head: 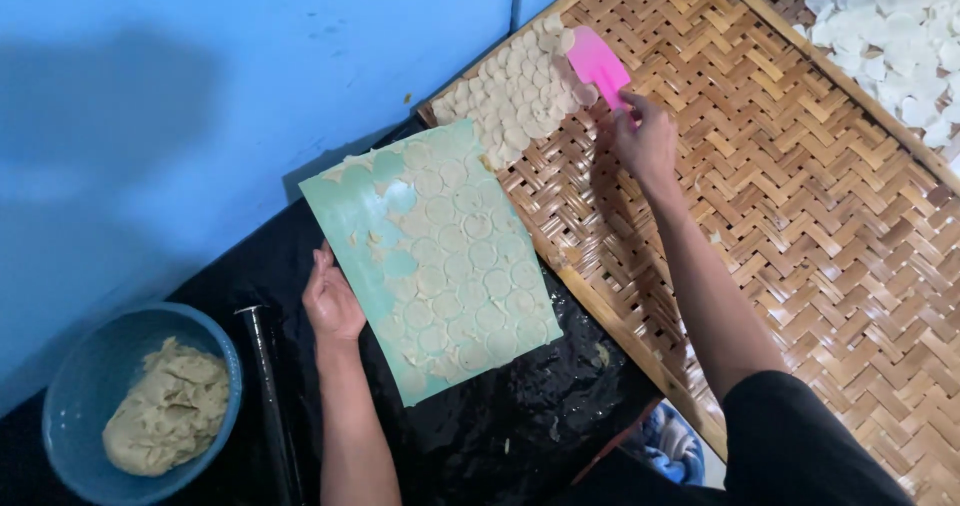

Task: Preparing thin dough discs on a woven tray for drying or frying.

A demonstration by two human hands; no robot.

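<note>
1. Left hand (332,304): fingers closed on the near edge of the pale green flexible cutting mat (440,266), steadying it on the black tabletop (500,436); a firm hold would keep it from sliding.
2. Mat: covered with thin round dough discs (470,286), its far corner touching the woven bamboo tray (800,216).
3. Right hand (645,144): pinching the pink plastic scraper (597,61), blade on the tray beyond the mat, beside laid-out discs (520,91). A flat blade would likely spare the discs.
4. Blue bowl of beige dough (140,406): left of the mat.
</note>
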